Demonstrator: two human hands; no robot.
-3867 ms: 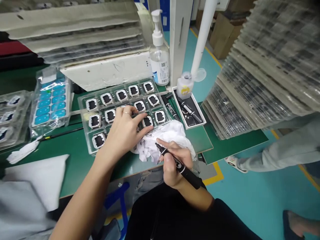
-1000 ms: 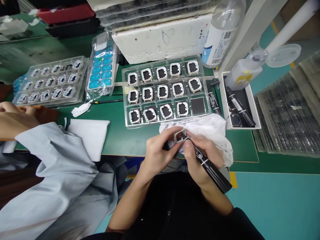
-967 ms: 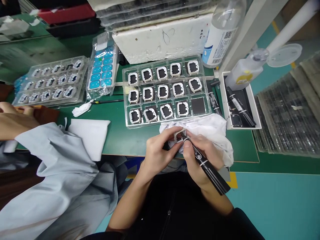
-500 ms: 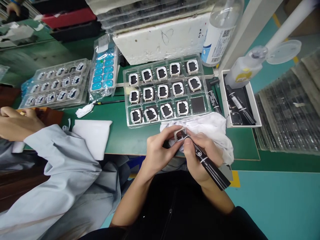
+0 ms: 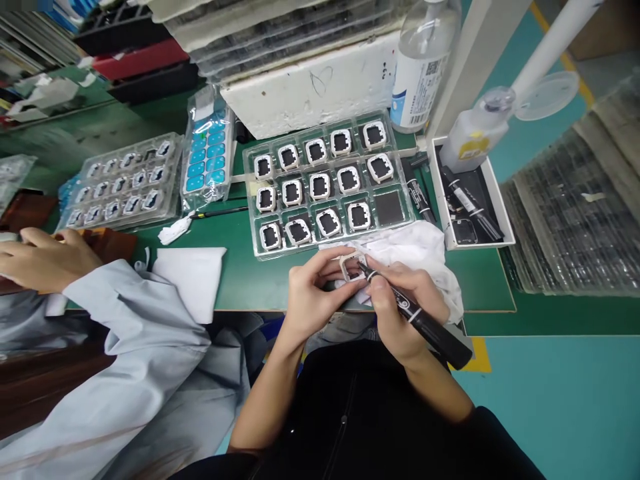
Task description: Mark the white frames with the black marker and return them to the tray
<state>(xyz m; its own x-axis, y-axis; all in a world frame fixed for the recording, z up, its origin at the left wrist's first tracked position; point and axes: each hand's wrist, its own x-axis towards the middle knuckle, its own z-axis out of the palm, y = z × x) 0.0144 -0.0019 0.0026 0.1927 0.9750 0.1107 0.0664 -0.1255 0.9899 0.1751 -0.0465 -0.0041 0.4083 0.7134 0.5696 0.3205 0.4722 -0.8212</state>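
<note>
My left hand (image 5: 315, 293) pinches a small white square frame part (image 5: 351, 264) at the table's near edge, over a crumpled white cloth (image 5: 415, 250). In my right hand (image 5: 400, 307) I grip a black marker pen (image 5: 425, 321), and its tip touches the frame's inner edge. Just behind my hands lies a clear plastic tray (image 5: 327, 190) holding several white-framed parts with black centres; its near-right pocket (image 5: 389, 207) holds no frame.
A co-worker's hand (image 5: 43, 257) and pale sleeve (image 5: 130, 347) are at left. A second parts tray (image 5: 123, 183), a bag of blue stickers (image 5: 207, 157), a sanitiser bottle (image 5: 423, 67), a white box of pens (image 5: 470, 200) and stacked trays (image 5: 575, 213) surround the green table (image 5: 240, 273).
Since the earliest frame my left hand lifted a frame part out of the tray's near-right pocket to the pen. Over the last second only the view drifted slightly; the co-worker's hand shifted right.
</note>
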